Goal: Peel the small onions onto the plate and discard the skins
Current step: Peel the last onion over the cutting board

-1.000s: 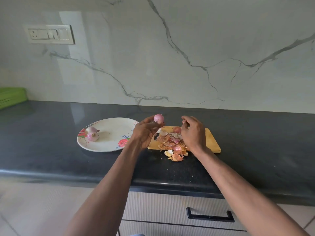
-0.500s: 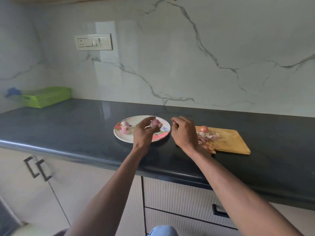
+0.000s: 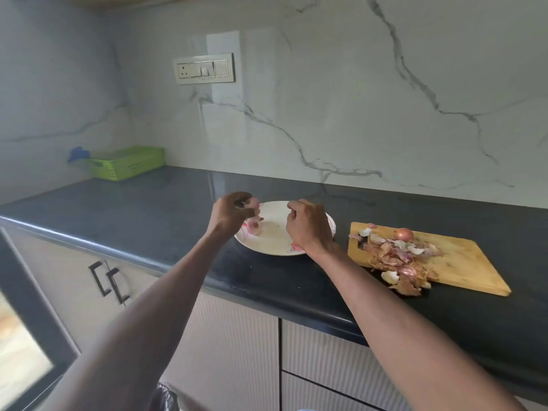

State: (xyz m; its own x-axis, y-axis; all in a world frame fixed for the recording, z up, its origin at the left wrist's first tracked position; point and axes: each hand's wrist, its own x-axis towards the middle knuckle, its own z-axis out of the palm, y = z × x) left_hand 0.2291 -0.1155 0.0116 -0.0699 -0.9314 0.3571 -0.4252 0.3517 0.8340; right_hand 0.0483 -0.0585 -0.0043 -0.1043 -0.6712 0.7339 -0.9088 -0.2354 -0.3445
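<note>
My left hand [image 3: 231, 213] grips a peeled pink onion [image 3: 253, 202] above the left edge of the white flowered plate [image 3: 278, 241]. Another peeled onion [image 3: 254, 227] lies on the plate, partly behind that hand. My right hand [image 3: 308, 228] hovers over the plate's right side with curled fingers; whether it pinches a bit of skin is hidden. To the right, a wooden cutting board [image 3: 462, 262] carries a pile of onion skins [image 3: 400, 259] and one unpeeled onion [image 3: 404, 233].
The dark countertop [image 3: 148, 215] runs left to a green basket [image 3: 127, 163] in the corner. A switch panel [image 3: 204, 68] is on the marble wall. Cabinet doors with black handles [image 3: 109, 281] are below. A black bag [image 3: 164, 397] shows at the bottom edge.
Both hands have moved left from over the cutting board to over the plate, the left one carrying the peeled onion. The camera has swung left and down.
</note>
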